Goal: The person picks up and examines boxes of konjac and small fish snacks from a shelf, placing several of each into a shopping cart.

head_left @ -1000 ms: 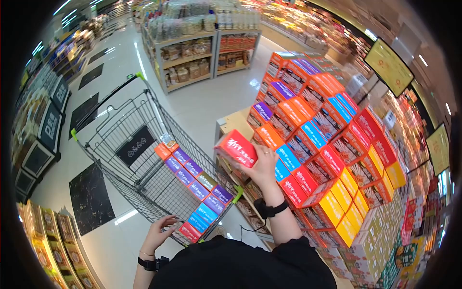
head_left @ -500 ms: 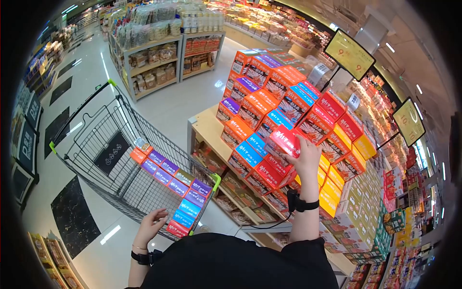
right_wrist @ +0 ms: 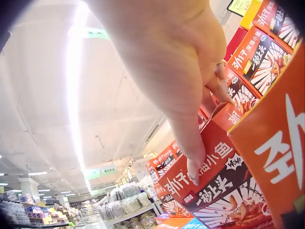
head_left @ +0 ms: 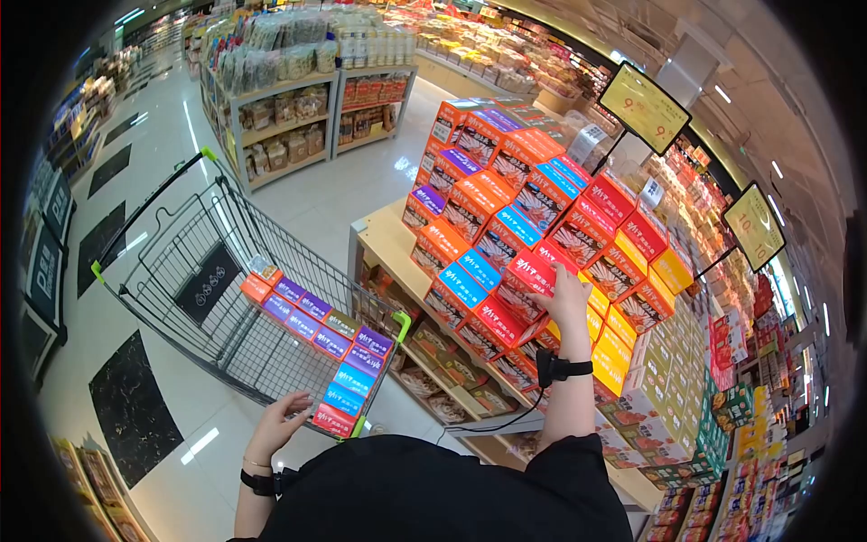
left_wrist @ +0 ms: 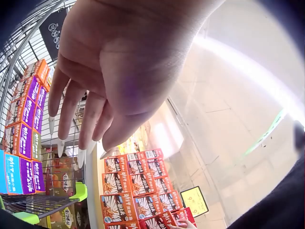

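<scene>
In the head view my right hand point(head_left: 568, 303) grips a red snack box point(head_left: 531, 268) that sits in the stepped stack of boxes. The right wrist view has the thumb against the front of this red box point(right_wrist: 209, 176), with the other fingers at its far side. My left hand point(head_left: 278, 425) hovers by the near end of the shopping cart point(head_left: 271, 372), fingers loosely bent with nothing in them. Below that hand in the cart lie purple boxes point(head_left: 332, 341), blue boxes point(head_left: 345, 398) and a red box point(head_left: 334, 419).
Stacked orange boxes point(head_left: 483, 191) and yellow boxes point(head_left: 614, 361) surround the right hand on a wooden display table point(head_left: 384, 226). Price signs point(head_left: 645, 108) rise behind the stack. A shelf of packaged goods point(head_left: 287, 113) stands farther back. A black cable point(head_left: 492, 425) hangs from the right wrist.
My right hand has carried the red box away from above the table's edge, rightward onto the stack. The view has turned right. The left hand keeps its place by the cart.
</scene>
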